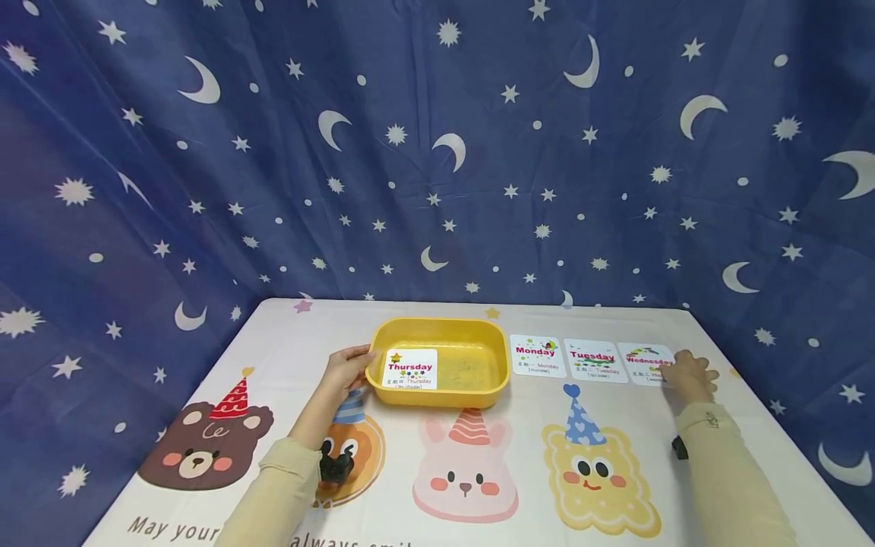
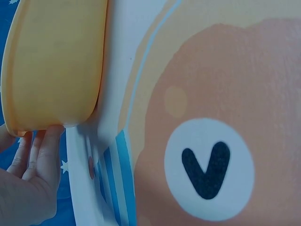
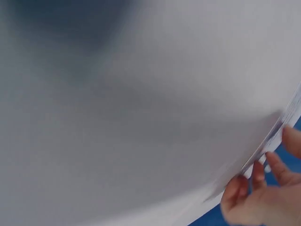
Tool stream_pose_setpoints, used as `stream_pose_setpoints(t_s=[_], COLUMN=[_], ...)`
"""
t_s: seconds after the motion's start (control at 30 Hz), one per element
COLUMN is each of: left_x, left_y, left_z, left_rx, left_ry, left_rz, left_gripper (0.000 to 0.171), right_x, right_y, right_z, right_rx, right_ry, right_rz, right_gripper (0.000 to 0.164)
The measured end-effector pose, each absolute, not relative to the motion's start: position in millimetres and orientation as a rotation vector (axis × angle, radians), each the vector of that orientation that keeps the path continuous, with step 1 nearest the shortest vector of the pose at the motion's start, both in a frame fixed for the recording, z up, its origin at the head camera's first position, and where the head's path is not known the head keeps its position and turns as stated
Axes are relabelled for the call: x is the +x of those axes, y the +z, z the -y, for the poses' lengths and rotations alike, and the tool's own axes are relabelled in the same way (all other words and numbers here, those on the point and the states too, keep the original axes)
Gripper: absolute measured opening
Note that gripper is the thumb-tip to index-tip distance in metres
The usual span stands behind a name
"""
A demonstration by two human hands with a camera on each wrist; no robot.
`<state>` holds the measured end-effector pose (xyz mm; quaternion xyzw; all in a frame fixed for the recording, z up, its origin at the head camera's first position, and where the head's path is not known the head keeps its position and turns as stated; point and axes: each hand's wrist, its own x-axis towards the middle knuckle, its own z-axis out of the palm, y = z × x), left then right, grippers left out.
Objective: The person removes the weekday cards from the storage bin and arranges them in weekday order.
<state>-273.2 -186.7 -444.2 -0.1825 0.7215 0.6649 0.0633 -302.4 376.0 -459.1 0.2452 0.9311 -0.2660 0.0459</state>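
My left hand (image 1: 347, 369) grips the left end of a yellow tray (image 1: 472, 396). In the left wrist view its fingers (image 2: 47, 148) are at the tray's end wall, under the rim. A card reading Thursday (image 1: 409, 369) lies inside the tray, toward its left. To the tray's right a row of white cards lies on the table: Monday (image 1: 537, 355), Tuesday (image 1: 595, 360) and Wednesday (image 1: 642, 365). My right hand (image 1: 689, 377) touches the right edge of the Wednesday card, partly covering it. In the right wrist view its fingertips (image 3: 258, 172) meet the card's edge.
A white tablecloth (image 1: 533, 448) printed with cartoon figures covers the table. Behind it hangs a blue curtain (image 1: 492, 243) with moons and stars. A black wrist device (image 1: 336, 465) shows by the left sleeve.
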Motion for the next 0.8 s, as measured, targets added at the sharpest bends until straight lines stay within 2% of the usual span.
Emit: stream_pose_setpoints(t_s=[0.3, 0.53, 0.8], left_x=[-274.0, -272.9, -271.9], left_y=[-446.2, -447.9, -446.5], left_z=[185.9, 184.7, 184.5], left_rx=[-0.550, -0.533, -0.542], left_ry=[2.013, 2.037, 2.011], left_rz=[-2.180, -2.166, -2.196], left_gripper=[0.043, 0.042, 0.042], right_x=[-300.1, -297.4, -287.8], right_y=[-468.5, -471.5, -461.3], right_z=[-412.2, -418.3, -392.8], right_rx=[0.587, 0.548, 0.576], right_ry=[-1.222, -1.275, -1.167], right_rz=[-2.678, -2.652, -2.970], right_gripper=[0.060, 0.064, 0.050])
